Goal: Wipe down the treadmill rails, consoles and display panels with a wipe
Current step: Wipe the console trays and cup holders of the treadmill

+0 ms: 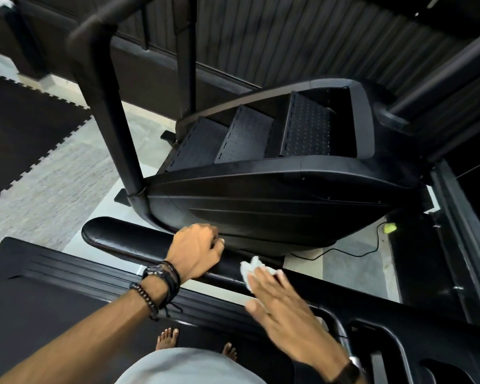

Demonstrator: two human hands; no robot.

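- Two hands work one black treadmill rail (117,239), running lengthwise from upper left to lower right.
- Left hand (197,250) curls over it.
- Right hand (277,303), fingers straight, presses a white wipe (251,268) down.

Gym, black stair-climber machine (275,162), treadmill deck (53,295), interlocking rubber floor mats (20,128)

Single head view, looking steeply down, close over the treadmill rail (139,242)

Left hand (196,249) apparently curled; right hand (281,309) flat.
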